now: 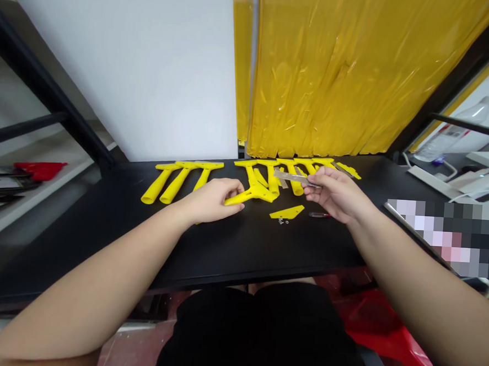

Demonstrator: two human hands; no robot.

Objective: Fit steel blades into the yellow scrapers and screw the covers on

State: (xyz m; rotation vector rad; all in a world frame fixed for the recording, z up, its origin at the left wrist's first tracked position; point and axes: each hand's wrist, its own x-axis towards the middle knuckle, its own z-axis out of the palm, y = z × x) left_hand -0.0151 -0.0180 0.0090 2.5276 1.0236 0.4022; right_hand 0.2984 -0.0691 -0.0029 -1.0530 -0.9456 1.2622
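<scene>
My left hand [216,200] is closed round the grip of a yellow scraper handle [257,192], whose wide head points right. My right hand [337,193] pinches a thin, flat metal blade [291,177] and holds it above the head of that handle, apart from it. Below them on the black table [240,249] lies a loose yellow plate [287,212] with small holes. A few tiny light-coloured pieces [282,222], perhaps screws or nuts, lie just in front of the plate. Under my right hand is a small dark tool [318,214], its kind unclear.
Several yellow handles [176,184] lie at the back left, and more handles [272,176] are behind my hands. A white panel [164,73] and yellow plastic sheeting [338,73] rise behind the table. A clear bottle [450,135] stands at right.
</scene>
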